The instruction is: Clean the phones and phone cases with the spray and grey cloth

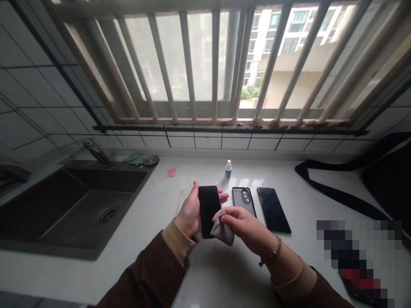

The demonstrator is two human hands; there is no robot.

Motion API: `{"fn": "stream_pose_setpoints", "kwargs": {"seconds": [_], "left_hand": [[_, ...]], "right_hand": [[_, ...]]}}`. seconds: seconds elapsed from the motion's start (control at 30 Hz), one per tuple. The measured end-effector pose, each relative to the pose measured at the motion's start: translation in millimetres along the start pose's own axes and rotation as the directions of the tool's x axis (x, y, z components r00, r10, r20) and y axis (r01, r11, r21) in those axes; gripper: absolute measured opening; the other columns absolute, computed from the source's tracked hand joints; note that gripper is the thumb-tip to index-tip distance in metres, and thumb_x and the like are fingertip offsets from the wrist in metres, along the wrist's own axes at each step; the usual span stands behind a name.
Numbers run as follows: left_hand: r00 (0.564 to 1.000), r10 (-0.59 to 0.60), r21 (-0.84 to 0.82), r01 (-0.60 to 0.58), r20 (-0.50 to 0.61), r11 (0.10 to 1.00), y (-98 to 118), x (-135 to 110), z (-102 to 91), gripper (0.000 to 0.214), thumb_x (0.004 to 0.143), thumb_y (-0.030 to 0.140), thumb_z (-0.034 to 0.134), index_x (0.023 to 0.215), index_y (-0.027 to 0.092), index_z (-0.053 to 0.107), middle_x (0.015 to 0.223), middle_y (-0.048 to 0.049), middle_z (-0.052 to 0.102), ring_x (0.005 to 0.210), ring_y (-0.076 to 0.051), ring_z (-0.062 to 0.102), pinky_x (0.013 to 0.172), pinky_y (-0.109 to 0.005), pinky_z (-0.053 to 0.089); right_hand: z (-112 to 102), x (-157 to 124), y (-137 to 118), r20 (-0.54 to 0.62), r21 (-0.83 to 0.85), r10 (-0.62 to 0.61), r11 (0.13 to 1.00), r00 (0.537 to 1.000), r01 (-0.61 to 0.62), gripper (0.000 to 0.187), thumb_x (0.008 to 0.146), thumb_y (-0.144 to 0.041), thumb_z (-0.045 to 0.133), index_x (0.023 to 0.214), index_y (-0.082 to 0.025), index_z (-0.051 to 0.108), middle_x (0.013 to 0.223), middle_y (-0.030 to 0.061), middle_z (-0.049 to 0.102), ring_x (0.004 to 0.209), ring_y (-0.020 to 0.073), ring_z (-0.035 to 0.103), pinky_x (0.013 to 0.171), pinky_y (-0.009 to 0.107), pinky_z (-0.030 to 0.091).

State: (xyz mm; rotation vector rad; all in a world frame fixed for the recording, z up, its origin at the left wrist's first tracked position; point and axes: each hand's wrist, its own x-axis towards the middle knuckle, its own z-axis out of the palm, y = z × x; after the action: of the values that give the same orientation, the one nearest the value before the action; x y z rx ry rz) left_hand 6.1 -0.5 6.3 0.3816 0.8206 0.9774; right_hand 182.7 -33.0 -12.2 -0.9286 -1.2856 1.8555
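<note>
My left hand (190, 210) grips a black smartphone (208, 205) upright above the white counter, screen towards me. My right hand (247, 226) pinches a small grey cloth (223, 233) against the phone's lower right edge. A dark phone case (244, 200) lies flat on the counter just right of the held phone, camera cut-out up. Another black phone (273, 209) lies beside the case. A small white dropper bottle (228, 169) with a blue label stands behind them. A clear flat sheet (181, 201) lies under my left hand.
A dark sink (80, 205) with a faucet (96, 152) fills the left. A pink sticky note (171, 173), a green cloth (135, 159) and a metal drain cover (151, 160) lie near the wall. A black bag strap (334, 192) crosses the counter at right. A barred window is ahead.
</note>
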Motion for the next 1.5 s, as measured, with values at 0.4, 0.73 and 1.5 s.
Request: {"fn": "stream_pose_setpoints", "kwargs": {"seconds": [0.4, 0.73, 1.5], "left_hand": [[0.671, 0.741, 0.968, -0.155, -0.043, 0.197, 28.7, 9.9, -36.3, 0.029, 0.103, 0.035, 0.050, 0.117, 0.020, 0.069, 0.135, -0.0189, 0.065, 0.138, -0.037, 0.053, 0.119, -0.046, 0.037], [0.791, 0.610, 0.958, 0.213, -0.054, -0.192, 35.2, 16.4, -64.0, 0.032, 0.095, 0.011, 0.049, 0.119, 0.012, 0.071, 0.114, -0.0216, 0.068, 0.107, -0.035, 0.069, 0.098, -0.044, 0.049], [0.858, 0.490, 0.954, 0.000, 0.153, -0.298, 12.5, 28.1, -56.7, 0.027, 0.098, 0.013, 0.053, 0.116, 0.014, 0.073, 0.114, -0.0148, 0.075, 0.111, -0.026, 0.069, 0.099, -0.032, 0.049]], "right_hand": [[-1.9, -1.0, -3.8, -0.141, -0.283, -0.054, 0.959, 0.989, 0.012, 0.029, 0.094, -0.036, 0.064, 0.099, -0.016, 0.083, 0.080, 0.0057, 0.076, 0.066, 0.0143, 0.061, 0.059, 0.024, 0.044], [1.4, 1.6, -1.1, -0.114, -0.441, -0.050, 0.898, 0.992, -0.005, 0.028, 0.092, -0.029, 0.060, 0.098, -0.018, 0.085, 0.084, 0.0054, 0.078, 0.072, 0.0159, 0.063, 0.065, 0.025, 0.046], [15.4, -4.4, 6.8, -0.215, -0.778, -0.253, 0.628, 0.943, -0.009, 0.024, 0.094, -0.017, 0.060, 0.098, -0.024, 0.083, 0.113, 0.0083, 0.069, 0.103, 0.0208, 0.070, 0.098, 0.033, 0.053]]}}
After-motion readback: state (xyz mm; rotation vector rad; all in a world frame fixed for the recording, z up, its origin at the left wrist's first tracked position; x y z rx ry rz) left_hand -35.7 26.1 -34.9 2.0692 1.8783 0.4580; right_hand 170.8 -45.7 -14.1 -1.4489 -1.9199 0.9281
